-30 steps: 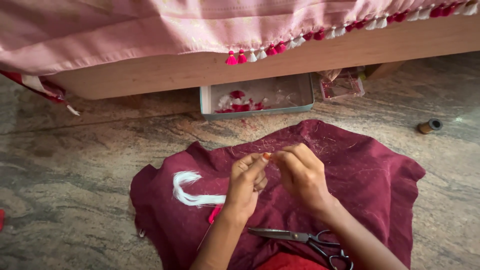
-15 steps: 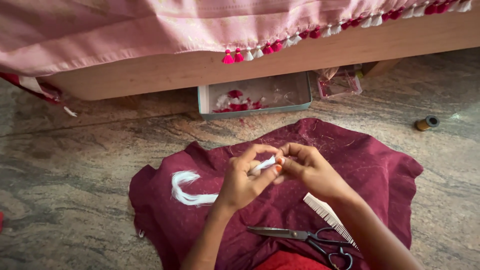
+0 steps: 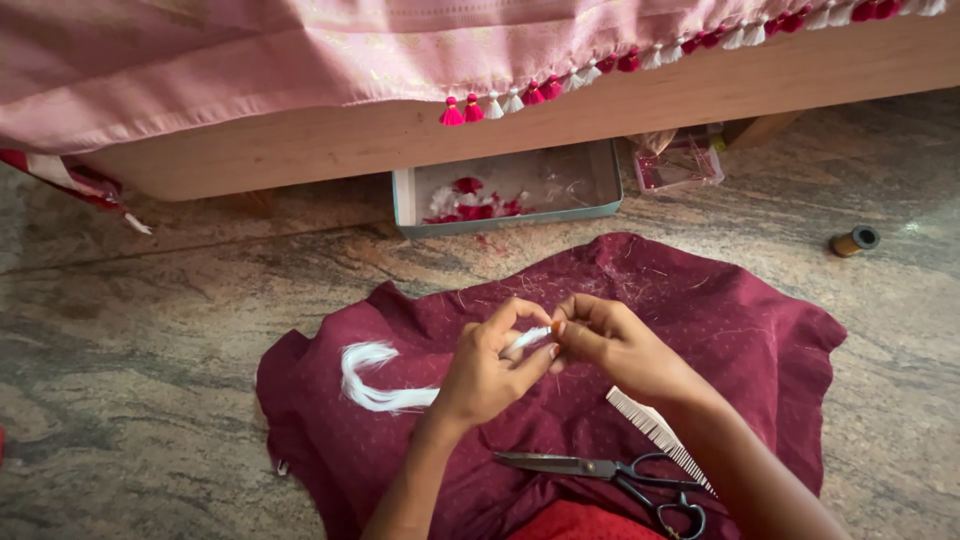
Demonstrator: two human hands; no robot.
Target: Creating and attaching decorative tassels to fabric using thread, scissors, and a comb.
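My left hand (image 3: 492,368) and my right hand (image 3: 610,343) meet over a maroon cloth (image 3: 730,330) spread on the stone floor. Both pinch the end of a white bundle of thread (image 3: 375,385), which trails left from my fingers and curls on the cloth. A white comb (image 3: 650,428) lies just under my right wrist. Black-handled scissors (image 3: 600,470) lie shut on the cloth near my lap.
A shallow box (image 3: 590,205) with red and white thread scraps sits under a wooden bed frame (image 3: 300,150). Pink fabric with red and white tassels (image 3: 520,98) hangs over the frame. A clear small box (image 3: 680,165) and a brown thread spool (image 3: 852,241) lie to the right.
My hands have lifted the white thread end and drawn it taut between the fingers. The comb came into view as my right arm shifted.
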